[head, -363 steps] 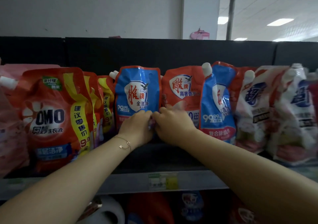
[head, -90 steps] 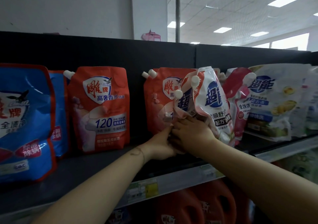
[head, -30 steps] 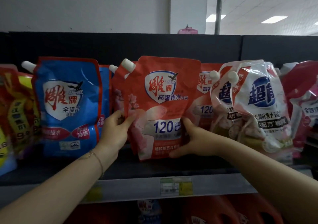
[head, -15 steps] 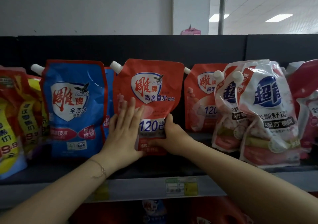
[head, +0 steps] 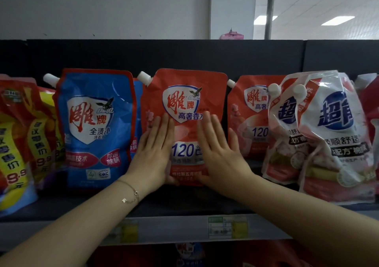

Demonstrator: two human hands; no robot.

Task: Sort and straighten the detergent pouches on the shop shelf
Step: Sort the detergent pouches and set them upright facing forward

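At frame centre, the centre pouch (head: pixel 184 94) stands on the shelf (head: pixel 184 207), with the left hand (head: pixel 152 153) and right hand (head: pixel 219 155) flat on its front, side by side. The left pouch (head: pixel 96 123) stands just beside it. At right, the back pouch (head: pixel 246 123) sits further back, partly behind 2 leaning pouches (head: pixel 332 143). Price tags (head: pixel 227 227) line the shelf edge below.

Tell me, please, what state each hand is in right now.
Left hand: open, fingers straight, flat against the red pouch.
Right hand: open, fingers straight, flat against the same red pouch.

red pouch (head: pixel 185 94) (white shield), blue pouch (head: pixel 96 123)
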